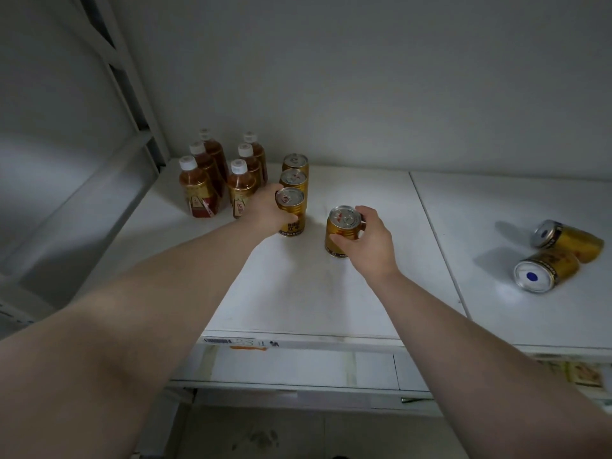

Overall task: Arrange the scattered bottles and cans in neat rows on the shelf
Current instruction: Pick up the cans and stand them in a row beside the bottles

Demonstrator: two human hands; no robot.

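Two gold cans are in hand: the left hand (265, 207) wraps the near can of the row (291, 210), the right hand (371, 238) clasps a lone upright can (342, 231) just right of it. Rigid, smooth metal, probably full; gripping mid-body looks safest. Two toppled cans (549, 256) lie far right on the shelf (331, 293).

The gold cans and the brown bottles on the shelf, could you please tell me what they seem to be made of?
The gold cans look like metal: glossy printed sides, bare silvery ends, a pull-tab top. The brown bottles look like clear plastic: amber liquid shows through, with white screw caps and paper-like or film labels, which I cannot tell apart.
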